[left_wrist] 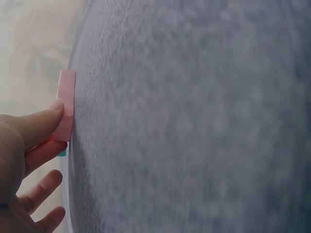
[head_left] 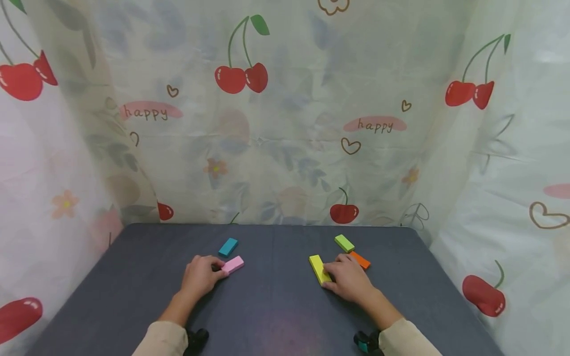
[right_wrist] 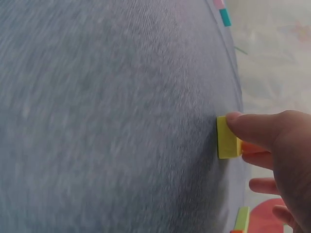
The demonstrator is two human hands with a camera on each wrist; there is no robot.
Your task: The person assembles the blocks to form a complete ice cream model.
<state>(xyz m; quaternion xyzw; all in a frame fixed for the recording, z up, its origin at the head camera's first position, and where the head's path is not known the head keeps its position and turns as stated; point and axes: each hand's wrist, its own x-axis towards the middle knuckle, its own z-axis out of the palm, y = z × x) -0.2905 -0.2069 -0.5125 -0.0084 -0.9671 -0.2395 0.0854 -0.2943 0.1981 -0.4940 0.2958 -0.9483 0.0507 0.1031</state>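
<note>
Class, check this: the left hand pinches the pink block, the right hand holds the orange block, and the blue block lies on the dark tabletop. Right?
No: the right hand holds the yellow block, not an orange one, as the right wrist view shows. The left hand does pinch the pink block, and the blue block lies on the dark tabletop.

Front-left block [head_left: 233,265]: lies left of centre, gripped at its near end in the left hand [head_left: 202,274]. Rear-left block [head_left: 228,246]: lies on the table [head_left: 271,301], just behind. Inner-right block [head_left: 317,269]: lies right of centre, in the right hand [head_left: 350,278]. Outer-right block [head_left: 362,261]: lies behind that hand, partly covered. Back-right block [head_left: 344,243]: lies just behind, slightly left. Cloth [head_left: 289,118]: hangs behind the table and along both sides.
</note>
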